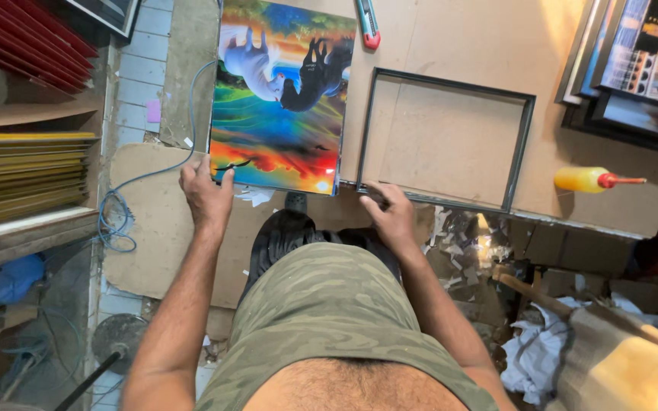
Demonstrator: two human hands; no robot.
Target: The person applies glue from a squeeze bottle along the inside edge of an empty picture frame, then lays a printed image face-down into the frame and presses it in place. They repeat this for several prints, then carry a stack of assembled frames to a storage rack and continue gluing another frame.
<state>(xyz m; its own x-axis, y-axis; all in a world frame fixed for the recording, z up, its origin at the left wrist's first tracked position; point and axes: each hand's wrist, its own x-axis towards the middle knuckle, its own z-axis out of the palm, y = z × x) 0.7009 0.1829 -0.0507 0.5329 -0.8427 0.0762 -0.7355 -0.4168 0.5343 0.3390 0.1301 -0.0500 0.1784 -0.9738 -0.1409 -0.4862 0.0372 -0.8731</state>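
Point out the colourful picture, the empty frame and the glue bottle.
colourful picture (279,114), head view, middle of its glossy face.
empty frame (525,137), head view, on its right bar.
glue bottle (582,180), head view, on its yellow body.

Picture (283,99) under left hand (206,196) looked shiny and smooth, light bouncing off bright colours. Empty frame (523,137) by right hand (391,217) looked like thin dark metal, dull. Desk (451,30) was plain brown board, flat, not shiny. Yellow bottle (584,180) looked like smooth plastic, red tip. Shorts (329,304) were soft cloth. Scraps on floor (535,354) looked like crumpled white paper.
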